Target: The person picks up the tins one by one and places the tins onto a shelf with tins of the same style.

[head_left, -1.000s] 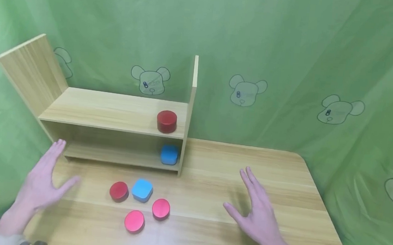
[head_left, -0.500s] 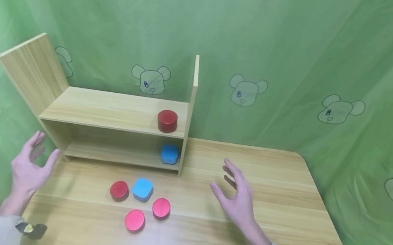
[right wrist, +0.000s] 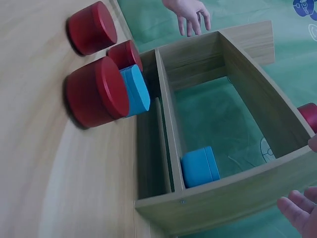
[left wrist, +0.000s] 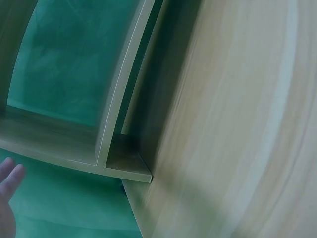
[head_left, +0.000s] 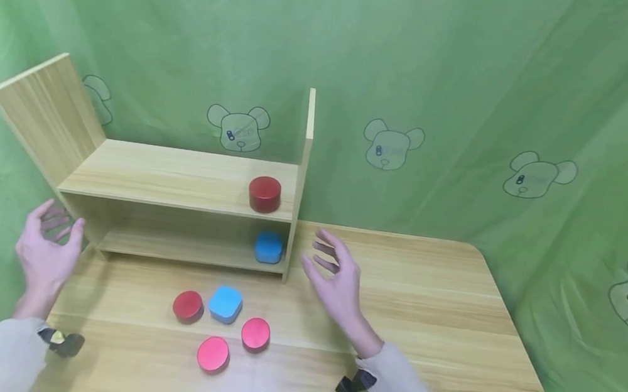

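Observation:
My left hand (head_left: 47,252) hovers beside the left end of a small wooden shelf (head_left: 179,177), its fingers loosely bent and holding nothing. Just off the shelf's right side panel is my right hand (head_left: 336,283), also holding nothing, fingers relaxed and spread from the thumb. On the upper board sits a dark red round cylinder (head_left: 265,194), near the right panel. Below it, a blue rounded-square block (head_left: 268,248) stands on the lower board. In the right wrist view, this lower blue block (right wrist: 200,167) sits in the corner by the side panel.
In front of the shelf, the wooden table (head_left: 420,332) bears a dark red cylinder (head_left: 188,307), a blue rounded-square block (head_left: 226,304) and two pinkish-red cylinders, one nearer (head_left: 213,355) and one farther right (head_left: 256,334). A green curtain (head_left: 445,76) with mouse faces hangs behind.
My right hand has moved left and away from me, up to the shelf's right side. My left hand has shifted left, its fingers bending more. The blocks and shelf stay put.

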`<state>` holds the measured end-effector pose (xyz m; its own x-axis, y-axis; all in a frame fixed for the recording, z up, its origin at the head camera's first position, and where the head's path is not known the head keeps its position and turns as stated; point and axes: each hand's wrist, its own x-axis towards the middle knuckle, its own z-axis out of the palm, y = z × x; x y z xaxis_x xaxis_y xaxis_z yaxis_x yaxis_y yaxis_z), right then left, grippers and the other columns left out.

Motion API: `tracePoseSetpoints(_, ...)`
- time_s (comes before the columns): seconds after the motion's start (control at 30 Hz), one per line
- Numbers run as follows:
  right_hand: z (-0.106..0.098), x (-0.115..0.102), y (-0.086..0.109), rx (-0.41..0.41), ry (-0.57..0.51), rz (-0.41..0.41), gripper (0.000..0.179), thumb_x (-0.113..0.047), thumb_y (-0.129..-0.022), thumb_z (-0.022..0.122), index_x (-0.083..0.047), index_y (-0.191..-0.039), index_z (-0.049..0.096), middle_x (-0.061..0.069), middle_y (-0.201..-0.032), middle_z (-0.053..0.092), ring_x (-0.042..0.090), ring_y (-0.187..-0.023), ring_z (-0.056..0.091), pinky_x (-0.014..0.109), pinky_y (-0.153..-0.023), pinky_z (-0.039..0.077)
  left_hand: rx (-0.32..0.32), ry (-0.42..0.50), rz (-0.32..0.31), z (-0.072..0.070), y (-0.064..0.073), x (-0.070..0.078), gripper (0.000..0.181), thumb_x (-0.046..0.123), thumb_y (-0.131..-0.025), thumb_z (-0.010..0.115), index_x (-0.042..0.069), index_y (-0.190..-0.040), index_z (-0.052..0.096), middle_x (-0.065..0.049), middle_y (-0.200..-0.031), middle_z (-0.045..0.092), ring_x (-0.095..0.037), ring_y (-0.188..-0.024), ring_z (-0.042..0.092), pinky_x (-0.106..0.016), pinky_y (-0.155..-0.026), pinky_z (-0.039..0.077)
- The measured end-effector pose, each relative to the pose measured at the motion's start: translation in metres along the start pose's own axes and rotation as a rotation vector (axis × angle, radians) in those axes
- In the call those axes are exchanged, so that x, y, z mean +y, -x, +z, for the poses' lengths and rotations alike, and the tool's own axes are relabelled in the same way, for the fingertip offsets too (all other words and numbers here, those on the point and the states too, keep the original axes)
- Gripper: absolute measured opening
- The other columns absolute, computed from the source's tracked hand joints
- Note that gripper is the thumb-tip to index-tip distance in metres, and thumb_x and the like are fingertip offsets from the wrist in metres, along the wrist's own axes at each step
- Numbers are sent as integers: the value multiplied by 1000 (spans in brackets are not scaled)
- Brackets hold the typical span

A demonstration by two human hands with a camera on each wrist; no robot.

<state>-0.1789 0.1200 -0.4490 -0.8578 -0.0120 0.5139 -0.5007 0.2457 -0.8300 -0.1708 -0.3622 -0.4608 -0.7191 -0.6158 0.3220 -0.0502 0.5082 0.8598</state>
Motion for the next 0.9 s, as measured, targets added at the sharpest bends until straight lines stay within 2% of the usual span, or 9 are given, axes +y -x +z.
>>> tracePoseSetpoints(0.13, 13, 3, -11, 8, -31, -9, 56, 2, -89, 80, 2, -141, 60, 25, -140, 66, 46, -119, 70, 53, -93, 63, -32, -9, -67, 1, -7, 0, 64, 20, -100, 68, 22, -158, 41, -15, -155, 56, -3, -119, 62, -9, -100, 53)
tracePoseSetpoints(0.2, 18, 4, -15, 9, -43, -8, 56, 2, -89, 80, 3, -141, 60, 26, -139, 66, 47, -119, 70, 53, -93, 63, -39, -8, -78, 1, -10, -1, 64, 20, -101, 68, 21, -159, 40, -15, -156, 55, -3, -119, 62, -9, -100, 53)
tracePoseSetpoints(0.3, 25, 5, -20, 9, -38, -4, 57, 2, -89, 80, 1, -142, 60, 24, -140, 65, 47, -119, 70, 49, -92, 64, -40, 2, -62, 2, -12, -3, 63, 18, -100, 68, 18, -157, 42, -18, -154, 56, 3, -113, 60, -4, -94, 52)
tracePoseSetpoints(0.47, 36, 5, -25, 3, -6, -25, 58, 0, -89, 80, 1, -143, 58, 24, -140, 63, 44, -116, 71, 47, -90, 66, -21, 29, 8, 5, -15, -5, 57, 12, -98, 69, 12, -152, 49, -20, -146, 62, 15, -100, 54, 3, -84, 48)
tracePoseSetpoints(0.57, 42, 6, -26, 10, 14, -42, 56, -2, -90, 79, 2, -142, 58, 24, -136, 65, 43, -113, 72, 46, -88, 66, -4, 40, 43, 7, -16, -6, 52, 8, -98, 67, 9, -148, 53, 1, -129, 69, 17, -96, 53, 5, -81, 47)
tracePoseSetpoints(0.63, 45, 6, -28, 24, 26, -43, 54, -3, -91, 79, 1, -140, 58, 23, -133, 66, 41, -111, 72, 45, -87, 67, 3, 47, 55, 7, -17, -7, 50, 7, -97, 66, 7, -146, 54, 18, -115, 65, 18, -95, 53, 5, -79, 47)
tracePoseSetpoints(0.7, 47, 8, -29, 40, 37, -42, 52, -4, -91, 78, 1, -139, 59, 22, -130, 67, 39, -109, 72, 42, -86, 67, 5, 52, 55, 7, -18, -8, 48, 6, -97, 65, 7, -145, 55, 33, -108, 55, 18, -94, 53, 5, -79, 47)
tracePoseSetpoints(0.9, 51, 12, -33, 74, 61, -68, 49, 1, -89, 77, 3, -135, 61, 22, -125, 68, 36, -101, 73, 35, -81, 68, 2, 38, 45, 6, -20, -8, 46, 10, -99, 65, 9, -144, 56, 37, -104, 52, 18, -93, 53, 4, -77, 46)
